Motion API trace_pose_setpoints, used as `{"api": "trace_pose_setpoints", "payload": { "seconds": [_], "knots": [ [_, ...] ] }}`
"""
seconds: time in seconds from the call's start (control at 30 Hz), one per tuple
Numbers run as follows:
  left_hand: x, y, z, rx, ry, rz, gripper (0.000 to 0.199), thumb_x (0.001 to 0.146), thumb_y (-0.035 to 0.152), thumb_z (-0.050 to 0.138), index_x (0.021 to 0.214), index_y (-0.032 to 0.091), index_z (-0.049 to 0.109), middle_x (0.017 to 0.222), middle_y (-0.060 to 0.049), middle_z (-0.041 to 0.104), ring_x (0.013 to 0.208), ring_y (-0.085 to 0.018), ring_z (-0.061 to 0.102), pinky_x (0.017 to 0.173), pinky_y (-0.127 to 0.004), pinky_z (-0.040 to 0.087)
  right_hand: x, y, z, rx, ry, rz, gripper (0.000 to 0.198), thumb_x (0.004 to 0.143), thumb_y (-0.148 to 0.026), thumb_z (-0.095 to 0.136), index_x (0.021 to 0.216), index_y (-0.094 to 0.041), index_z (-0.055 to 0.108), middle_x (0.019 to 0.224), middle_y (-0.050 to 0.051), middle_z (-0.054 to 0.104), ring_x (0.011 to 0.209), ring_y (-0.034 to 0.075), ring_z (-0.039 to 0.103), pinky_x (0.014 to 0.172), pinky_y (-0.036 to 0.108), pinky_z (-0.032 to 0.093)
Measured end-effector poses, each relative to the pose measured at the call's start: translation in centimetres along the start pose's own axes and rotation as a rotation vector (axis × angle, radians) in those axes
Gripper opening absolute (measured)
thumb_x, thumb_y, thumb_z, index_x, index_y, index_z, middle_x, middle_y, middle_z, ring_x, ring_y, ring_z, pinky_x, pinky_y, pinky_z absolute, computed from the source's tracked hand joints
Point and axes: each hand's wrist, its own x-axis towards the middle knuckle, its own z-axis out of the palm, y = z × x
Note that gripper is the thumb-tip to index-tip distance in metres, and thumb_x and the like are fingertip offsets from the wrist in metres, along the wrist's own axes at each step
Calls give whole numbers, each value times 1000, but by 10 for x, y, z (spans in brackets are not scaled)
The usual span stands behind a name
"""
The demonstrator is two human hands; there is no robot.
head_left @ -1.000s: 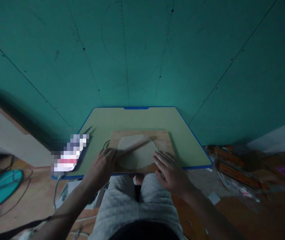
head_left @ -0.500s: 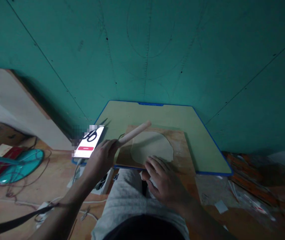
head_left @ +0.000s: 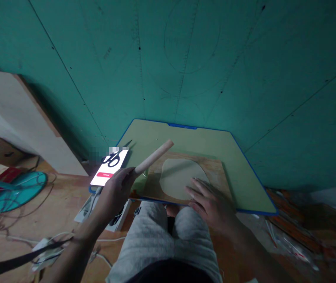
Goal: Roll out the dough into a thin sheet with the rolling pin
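Observation:
My left hand [head_left: 120,186] is wrapped round one end of a wooden rolling pin [head_left: 154,157], which points up and to the right above the left part of the wooden board. A thin, pale, roughly round sheet of dough [head_left: 175,177] lies flat on the wooden board [head_left: 216,173]. My right hand [head_left: 211,202] lies at the lower right edge of the dough, its fingers stretched out over that edge. I see nothing held in it. Part of the dough's edge is hidden under these fingers.
The board rests on a small pale table [head_left: 244,181] with a blue rim, against a green wall [head_left: 168,63]. Black scissors [head_left: 114,159] lie on a lit phone [head_left: 104,175] at the table's left. A power strip [head_left: 120,220] and cables are on the floor below.
My right hand has shifted right along the dough's near edge, and its fingers are straighter. The rolling pin, in my left hand, has moved left relative to the board. The view has tilted slightly.

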Motion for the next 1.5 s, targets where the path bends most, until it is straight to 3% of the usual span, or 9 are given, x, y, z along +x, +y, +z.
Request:
{"api": "trace_pose_setpoints", "payload": {
  "seconds": [0.23,0.47,0.63,0.83,1.03,1.17,1.27,1.4,1.5],
  "knots": [
    [-2,2,-5,-20,-39,-28,33,91,38,45,97,14,67,82,-9,71,71,-21,65,61,-30,51,11,19,-11,30,-69,-76,42,91,-22,63,133,-28,64,146,13,56,131,28,55,102,47,53],
    [-5,-5,-4,-45,-25,-70,33,90,40,48,99,15,67,81,-7,71,70,-20,65,59,-28,50,17,29,-6,-93,36,-204,36,84,-16,71,120,-22,71,138,15,62,131,31,55,104,53,50],
    [-8,-10,-5,-77,-36,-115,37,88,44,50,103,14,67,90,-10,73,81,-24,69,67,-32,54,22,39,-5,-94,73,-147,32,89,-16,65,120,-21,71,137,16,62,130,31,56,106,56,49],
    [-9,-9,-5,-73,-50,-140,42,87,44,49,106,12,67,88,-10,73,78,-25,69,65,-32,54,35,5,2,-54,7,-147,41,93,-21,57,133,-11,61,141,18,59,133,29,53,110,49,47],
    [-6,-9,-6,-68,-41,-112,40,89,44,48,106,13,67,91,-11,73,80,-25,69,66,-33,54,31,-28,19,-1,-36,-83,57,92,-29,57,142,-3,49,150,22,48,140,33,44,114,52,41],
    [11,-1,2,-68,-115,18,33,94,39,47,102,15,68,88,-10,72,75,-22,67,62,-30,51,24,-21,6,60,-3,-79,46,93,-31,56,134,-10,60,141,17,59,132,31,53,108,49,47],
    [31,7,17,-44,-240,226,28,96,29,46,105,16,69,97,-10,72,83,-21,68,68,-29,52,34,-4,-14,165,160,-31,32,98,-30,47,120,-19,68,121,11,71,118,25,63,99,44,52],
    [57,12,39,58,-433,470,25,94,20,49,109,15,69,103,-11,72,97,-22,65,83,-33,52,74,19,-25,236,405,93,31,100,-30,41,106,-20,70,106,10,73,104,24,66,93,40,53],
    [68,10,46,87,-484,544,19,93,18,53,104,16,69,98,-10,71,94,-21,63,82,-32,51,109,26,-12,209,347,152,33,100,-29,38,104,-20,69,108,11,71,107,24,64,96,39,50]
  ]
}}
